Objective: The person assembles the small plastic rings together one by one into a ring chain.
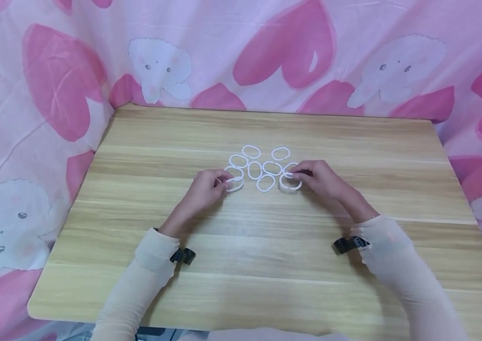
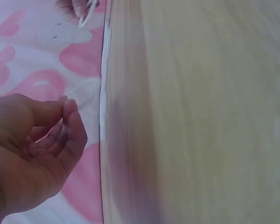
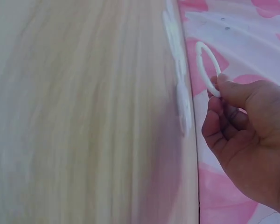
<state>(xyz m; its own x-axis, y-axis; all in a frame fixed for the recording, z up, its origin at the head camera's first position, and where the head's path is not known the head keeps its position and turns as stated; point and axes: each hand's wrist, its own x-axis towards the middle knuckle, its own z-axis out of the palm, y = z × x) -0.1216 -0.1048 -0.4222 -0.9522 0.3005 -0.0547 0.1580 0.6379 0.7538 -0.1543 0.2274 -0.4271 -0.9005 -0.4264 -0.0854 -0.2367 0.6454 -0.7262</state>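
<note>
My right hand (image 1: 319,176) pinches a white oval ring (image 1: 290,187) between thumb and fingers. The right wrist view shows this ring (image 3: 201,70) raised and tilted, clear of the tabletop. My left hand (image 1: 207,189) is over the left end of a group of white oval rings, its fingertips overlapping the nearest ring (image 1: 235,188) in the head view. In the left wrist view, thumb and forefinger of the left hand (image 2: 42,149) meet at their tips, and nothing shows between them. Between the hands lie several similar rings, including a middle ring (image 1: 266,190) and a back ring (image 1: 281,158).
A light wood-grain table (image 1: 245,265) holds the rings near its middle. Behind it and at both sides hangs a pink curtain (image 1: 215,28) with hearts and white animal figures. Black wrist cameras (image 1: 345,245) sit at both cuffs.
</note>
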